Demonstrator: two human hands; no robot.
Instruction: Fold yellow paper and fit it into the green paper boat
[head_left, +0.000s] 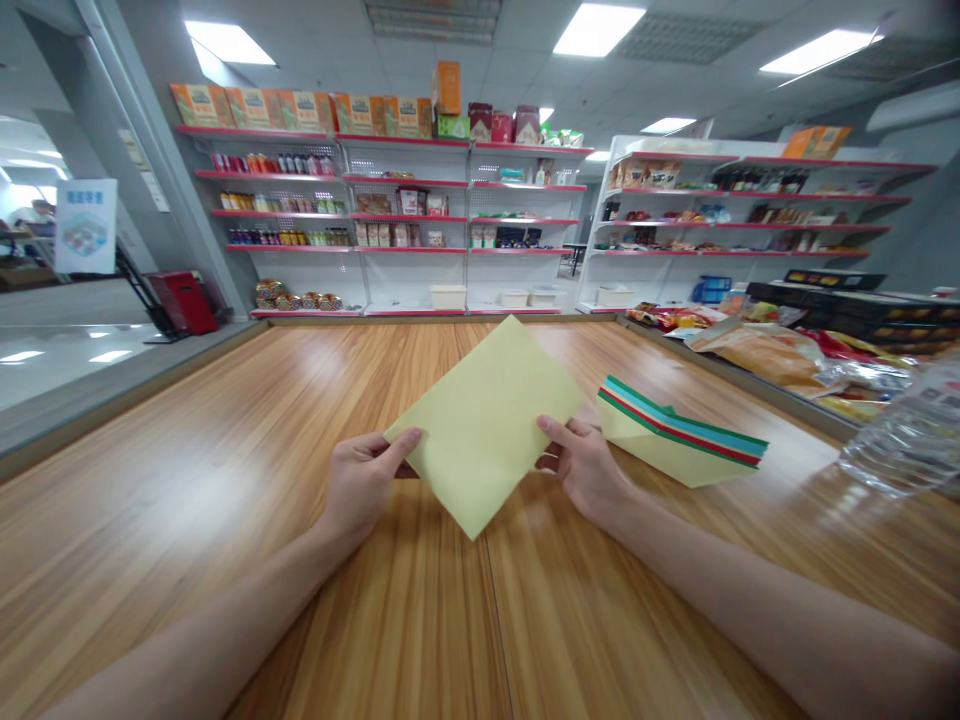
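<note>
A pale yellow sheet of paper (487,420) is held up over the wooden table, turned so that one corner points toward me. My left hand (367,470) pinches its left corner, thumb on top and fingers underneath. At the right edge my right hand (577,460) grips the same sheet between thumb and fingers. Just right of that hand lies a folded paper boat (667,440), pale yellow with green, blue, white and red stripes along its upper edge. Neither hand touches the boat.
A clear plastic bottle (911,435) lies at the table's right side. Snack packets (780,360) and dark boxes (862,310) sit beyond the right edge. Stocked shelves (405,220) stand behind the wooden table (225,500). A sign (86,228) and red box (182,302) are at left.
</note>
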